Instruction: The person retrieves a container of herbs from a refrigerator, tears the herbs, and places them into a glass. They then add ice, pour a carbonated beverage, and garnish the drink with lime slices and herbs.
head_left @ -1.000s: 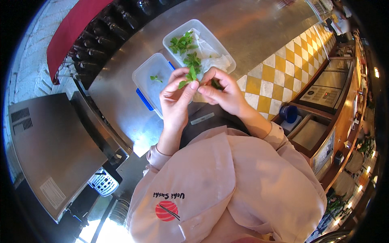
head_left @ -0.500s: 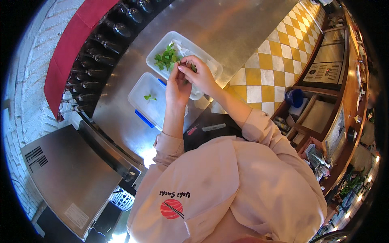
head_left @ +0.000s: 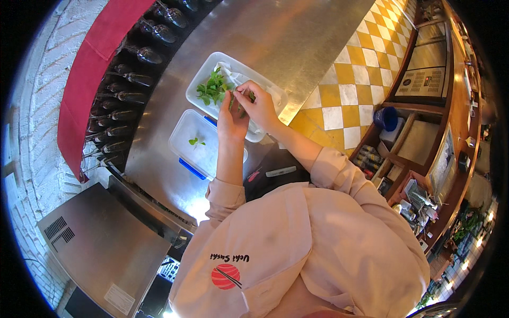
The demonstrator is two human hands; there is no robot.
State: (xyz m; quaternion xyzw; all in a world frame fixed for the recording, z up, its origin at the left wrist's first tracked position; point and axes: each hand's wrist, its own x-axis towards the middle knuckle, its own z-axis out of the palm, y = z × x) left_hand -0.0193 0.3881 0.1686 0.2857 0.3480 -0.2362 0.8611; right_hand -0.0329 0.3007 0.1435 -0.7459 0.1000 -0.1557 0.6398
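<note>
Over a translucent plastic tub (head_left: 195, 79) on the steel counter, my two hands work close together. My left hand (head_left: 231, 119) has its fingers closed round a green herb sprig (head_left: 231, 100), partly hidden by the fingers. My right hand (head_left: 260, 107) pinches beside it at the fingertips; more green shows below its fingers, though what exactly it grips is hard to make out. Leafy green herbs (head_left: 213, 86) fill the tub's left end, next to crumpled white paper (head_left: 225, 68). Nearer me lies a translucent lid (head_left: 183, 127) with blue clips, a small leafy sprig (head_left: 196, 141) on it.
Rows of upturned glasses (head_left: 139, 79) line the counter's left side by a red band (head_left: 87, 74). A steel appliance (head_left: 106, 241) stands near left. To the right are a yellow-and-white checkered floor (head_left: 344, 95) and wooden shelving holding a blue container (head_left: 386, 119).
The counter and tub appear slightly lower in the picture. My fingertips, touching before, are now a little apart, and more green shows between the hands.
</note>
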